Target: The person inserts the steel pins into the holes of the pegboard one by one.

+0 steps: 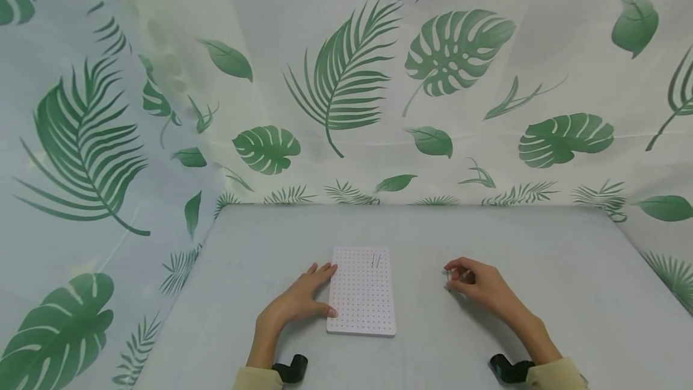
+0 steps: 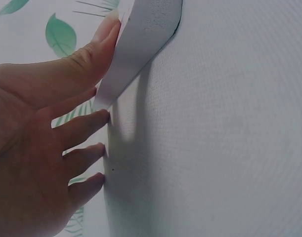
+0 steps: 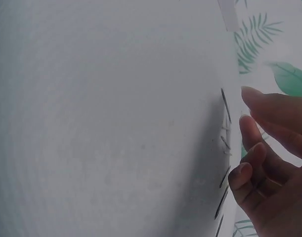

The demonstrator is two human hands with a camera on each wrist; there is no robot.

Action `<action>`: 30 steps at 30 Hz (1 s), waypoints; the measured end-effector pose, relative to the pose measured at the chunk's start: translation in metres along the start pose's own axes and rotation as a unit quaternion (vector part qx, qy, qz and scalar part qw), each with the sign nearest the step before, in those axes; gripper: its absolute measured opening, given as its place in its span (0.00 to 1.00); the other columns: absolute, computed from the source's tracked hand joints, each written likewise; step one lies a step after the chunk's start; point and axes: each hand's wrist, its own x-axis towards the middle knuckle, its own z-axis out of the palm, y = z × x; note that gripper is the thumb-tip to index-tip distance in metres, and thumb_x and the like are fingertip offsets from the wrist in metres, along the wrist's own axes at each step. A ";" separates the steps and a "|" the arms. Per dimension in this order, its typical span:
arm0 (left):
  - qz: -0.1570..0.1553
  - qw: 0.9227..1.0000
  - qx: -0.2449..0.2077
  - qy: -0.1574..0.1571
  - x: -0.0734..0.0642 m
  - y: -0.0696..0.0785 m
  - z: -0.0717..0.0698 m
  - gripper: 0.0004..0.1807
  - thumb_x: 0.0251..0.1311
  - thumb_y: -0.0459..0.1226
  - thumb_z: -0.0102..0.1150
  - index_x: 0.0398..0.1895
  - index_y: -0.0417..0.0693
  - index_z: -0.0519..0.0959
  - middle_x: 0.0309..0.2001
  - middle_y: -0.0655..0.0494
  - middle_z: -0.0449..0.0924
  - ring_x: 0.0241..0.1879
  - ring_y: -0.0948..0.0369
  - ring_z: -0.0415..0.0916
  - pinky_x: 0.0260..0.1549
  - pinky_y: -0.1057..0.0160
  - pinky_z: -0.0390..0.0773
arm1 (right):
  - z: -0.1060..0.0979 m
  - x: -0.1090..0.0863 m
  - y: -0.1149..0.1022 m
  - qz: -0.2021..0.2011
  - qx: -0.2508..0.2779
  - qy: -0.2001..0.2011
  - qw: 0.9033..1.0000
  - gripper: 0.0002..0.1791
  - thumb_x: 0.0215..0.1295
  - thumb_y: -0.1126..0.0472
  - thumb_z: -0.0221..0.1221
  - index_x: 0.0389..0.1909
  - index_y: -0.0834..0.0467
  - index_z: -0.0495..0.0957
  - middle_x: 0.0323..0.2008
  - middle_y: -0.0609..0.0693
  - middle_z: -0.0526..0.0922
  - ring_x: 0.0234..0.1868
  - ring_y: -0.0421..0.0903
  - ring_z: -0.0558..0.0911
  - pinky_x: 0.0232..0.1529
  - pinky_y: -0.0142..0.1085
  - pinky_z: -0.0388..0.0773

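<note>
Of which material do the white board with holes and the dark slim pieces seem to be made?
White board: probably plastic or dense foam, matte; its thick edge looks mostly smooth, with fine speckling near one corner.

Dark slim pieces: perhaps metal, given their straight, needle-thin shape; their finish is unclear.

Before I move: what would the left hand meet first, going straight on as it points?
The white perforated board; the left hand seems to touch its left edge, though exact contact is unclear.
</note>
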 end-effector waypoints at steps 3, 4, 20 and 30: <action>-0.002 1.000 0.000 0.000 0.000 0.001 0.000 0.52 0.49 0.42 0.78 0.79 0.43 0.63 0.80 0.43 0.57 0.81 0.36 0.45 0.75 0.30 0.51 | -0.001 0.000 0.002 0.001 -0.011 -0.004 1.000 0.16 0.59 0.64 0.72 0.49 0.60 0.84 0.30 0.44 0.80 0.28 0.36 0.72 0.28 0.30 0.69; -0.002 1.000 -0.001 0.000 0.000 0.001 0.000 0.52 0.49 0.42 0.78 0.79 0.43 0.63 0.80 0.43 0.57 0.81 0.37 0.45 0.75 0.30 0.51 | -0.001 0.000 0.002 0.002 -0.014 -0.005 1.000 0.17 0.58 0.64 0.72 0.49 0.60 0.83 0.30 0.44 0.79 0.28 0.36 0.72 0.28 0.30 0.68; -0.006 1.000 -0.001 0.000 0.000 0.002 -0.001 0.52 0.50 0.42 0.78 0.79 0.44 0.62 0.80 0.44 0.57 0.81 0.37 0.45 0.75 0.30 0.51 | 0.000 0.004 0.007 -0.003 -0.027 -0.029 0.999 0.25 0.57 0.60 0.74 0.54 0.65 0.82 0.28 0.43 0.76 0.29 0.37 0.70 0.28 0.31 0.67; -0.004 1.000 -0.002 0.001 -0.001 0.001 0.000 0.52 0.49 0.42 0.78 0.78 0.43 0.63 0.80 0.44 0.58 0.81 0.37 0.45 0.75 0.30 0.51 | 0.002 0.004 0.009 -0.003 -0.026 -0.020 0.999 0.21 0.56 0.62 0.74 0.50 0.63 0.83 0.28 0.43 0.77 0.29 0.37 0.71 0.28 0.30 0.68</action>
